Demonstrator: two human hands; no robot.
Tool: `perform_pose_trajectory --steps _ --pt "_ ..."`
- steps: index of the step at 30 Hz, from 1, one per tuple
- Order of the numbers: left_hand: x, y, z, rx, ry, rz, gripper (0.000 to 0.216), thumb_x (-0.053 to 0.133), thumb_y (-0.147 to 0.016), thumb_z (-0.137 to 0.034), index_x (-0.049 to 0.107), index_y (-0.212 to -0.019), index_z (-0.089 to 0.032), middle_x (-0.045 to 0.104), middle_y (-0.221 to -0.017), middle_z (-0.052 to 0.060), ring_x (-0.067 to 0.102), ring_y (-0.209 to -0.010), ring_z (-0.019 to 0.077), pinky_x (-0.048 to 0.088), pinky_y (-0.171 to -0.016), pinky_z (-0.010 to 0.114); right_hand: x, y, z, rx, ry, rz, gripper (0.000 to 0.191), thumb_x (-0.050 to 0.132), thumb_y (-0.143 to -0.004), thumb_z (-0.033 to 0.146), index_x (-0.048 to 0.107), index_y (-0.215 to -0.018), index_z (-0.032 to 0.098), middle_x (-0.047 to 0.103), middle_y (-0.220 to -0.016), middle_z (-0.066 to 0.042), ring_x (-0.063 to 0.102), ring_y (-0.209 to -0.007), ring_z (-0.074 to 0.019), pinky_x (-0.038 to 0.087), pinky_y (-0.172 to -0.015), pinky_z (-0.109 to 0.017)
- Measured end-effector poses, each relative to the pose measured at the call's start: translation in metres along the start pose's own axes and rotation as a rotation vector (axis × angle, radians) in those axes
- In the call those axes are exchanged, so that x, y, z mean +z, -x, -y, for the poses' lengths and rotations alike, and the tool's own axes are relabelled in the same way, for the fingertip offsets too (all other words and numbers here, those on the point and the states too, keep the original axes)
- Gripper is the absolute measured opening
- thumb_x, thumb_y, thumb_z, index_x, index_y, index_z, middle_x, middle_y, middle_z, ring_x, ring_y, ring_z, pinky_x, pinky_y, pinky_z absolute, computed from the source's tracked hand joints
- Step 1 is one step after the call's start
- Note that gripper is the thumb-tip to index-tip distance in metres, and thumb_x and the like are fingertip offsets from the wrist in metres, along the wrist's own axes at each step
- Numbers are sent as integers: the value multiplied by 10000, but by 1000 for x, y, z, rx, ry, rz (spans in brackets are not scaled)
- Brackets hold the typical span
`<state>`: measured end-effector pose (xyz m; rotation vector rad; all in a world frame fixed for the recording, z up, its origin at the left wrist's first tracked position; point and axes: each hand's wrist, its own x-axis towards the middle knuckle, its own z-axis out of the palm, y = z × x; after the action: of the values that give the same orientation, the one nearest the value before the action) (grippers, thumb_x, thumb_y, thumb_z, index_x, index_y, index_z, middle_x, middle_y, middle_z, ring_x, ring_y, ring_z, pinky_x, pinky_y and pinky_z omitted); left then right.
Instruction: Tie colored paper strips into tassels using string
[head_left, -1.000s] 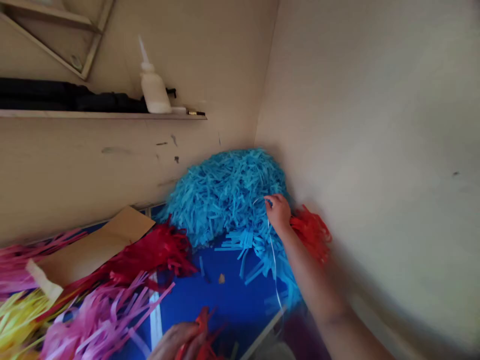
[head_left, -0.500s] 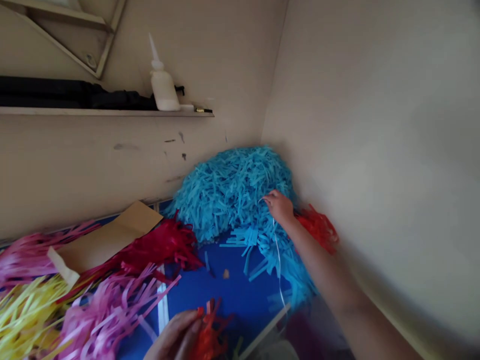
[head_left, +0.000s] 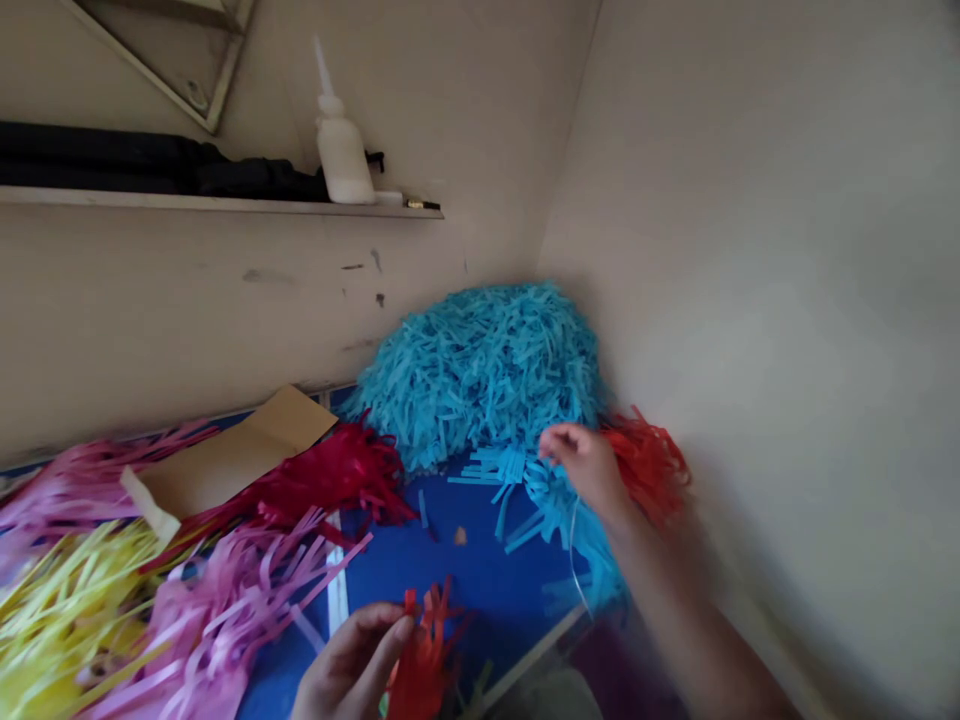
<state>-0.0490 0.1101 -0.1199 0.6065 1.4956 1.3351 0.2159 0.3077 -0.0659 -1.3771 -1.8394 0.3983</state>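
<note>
My right hand point(head_left: 589, 467) is pinched on a thin white string point(head_left: 575, 555) that hangs down from it, just in front of a big heap of blue paper fringe point(head_left: 484, 370) in the corner. My left hand point(head_left: 349, 665) sits at the bottom edge, fingers closed on a bunch of red paper fringe point(head_left: 421, 655). Another red fringe bundle point(head_left: 649, 462) lies against the right wall, behind my right hand.
Dark red point(head_left: 322, 480), pink point(head_left: 225, 610) and yellow point(head_left: 60, 610) fringe piles lie on the blue surface point(head_left: 465, 580) at left, with a brown cardboard piece point(head_left: 240, 450). A wall shelf point(head_left: 225, 204) carries a white glue bottle point(head_left: 341, 150) and dark cloth.
My right hand has pulled back from the blue heap towards me with the string. My left hand has come up into view with the red fringe. The camera tilted slightly.
</note>
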Motion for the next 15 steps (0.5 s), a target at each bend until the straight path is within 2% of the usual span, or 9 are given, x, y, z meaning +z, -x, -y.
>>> perform_pose_trajectory --steps 2,3,6,9,15 --pt "11 4 0 -44 99 22 378 864 -573 -465 702 -748 -172 680 -650 -1 606 -571 121 487 -530 176 16 44 35 22 -233 233 220 561 -906 324 709 -791 209 685 -622 12 632 -548 -141 474 -546 -221" --pt "15 7 0 -73 149 37 378 865 -579 -455 694 -754 -168 677 -644 0 604 -563 120 484 -528 184 23 63 51 0 -281 298 186 593 -886 300 713 -772 213 692 -647 10 639 -587 -138 468 -569 -216" --pt "23 12 -1 -142 278 67 366 872 -589 -413 683 -775 -161 690 -652 10 617 -562 124 492 -540 202 39 105 87 -55 -358 371 178 599 -860 209 698 -711 205 683 -674 3 630 -641 -124 442 -622 -208" --pt "25 15 -5 -160 371 45 348 893 -568 -349 674 -764 -163 705 -675 6 636 -574 120 505 -557 201 46 119 100 -83 -392 375 172 589 -842 171 673 -693 190 655 -651 4 603 -612 -110 411 -599 -201" --pt "20 19 -9 -191 442 20 353 906 -550 -303 659 -762 -167 716 -712 -7 660 -584 116 532 -576 205 49 120 101 -98 -387 382 166 586 -805 129 637 -659 187 632 -622 13 581 -586 -109 392 -575 -207"
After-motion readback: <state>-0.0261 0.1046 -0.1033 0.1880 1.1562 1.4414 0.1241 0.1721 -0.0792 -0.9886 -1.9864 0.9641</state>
